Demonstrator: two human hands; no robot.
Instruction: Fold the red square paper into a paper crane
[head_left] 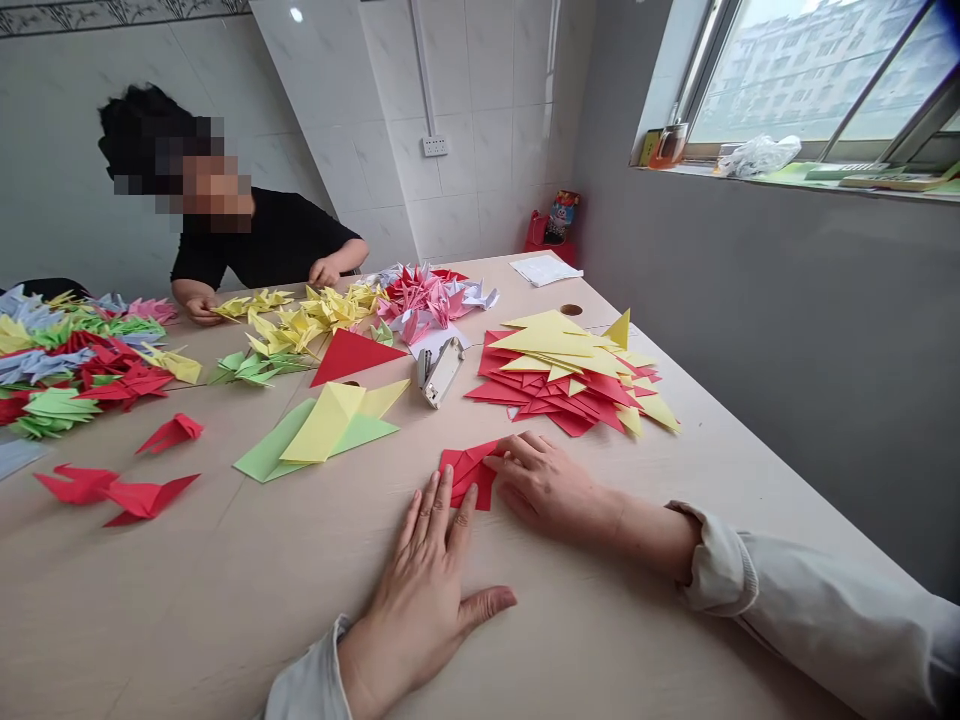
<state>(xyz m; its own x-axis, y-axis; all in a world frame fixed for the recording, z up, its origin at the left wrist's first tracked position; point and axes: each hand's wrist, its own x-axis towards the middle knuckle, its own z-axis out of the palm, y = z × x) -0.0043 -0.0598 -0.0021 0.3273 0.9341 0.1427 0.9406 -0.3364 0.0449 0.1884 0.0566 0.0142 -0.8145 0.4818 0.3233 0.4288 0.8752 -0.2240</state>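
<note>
A partly folded piece of red origami paper [466,468] lies on the table in front of me, creases showing on its upper face. My left hand [424,590] rests flat, fingertips on the paper's lower left part and thumb stretched out to the right. At the paper's right edge, my right hand [551,485] has its fingers curled and pinched on it; the fingertips are partly hidden. Just beyond is a pile of folded red and yellow papers [559,385]. To its left, an open stapler [441,375] stands on the table.
Green and yellow papers [330,425] lie left of centre, with red folded cranes [142,497] farther left. Heaps of colourful cranes [322,310] cover the far side. A person in black [262,235] sits there, hands at the yellow cranes. A wall [750,320] borders the table's right.
</note>
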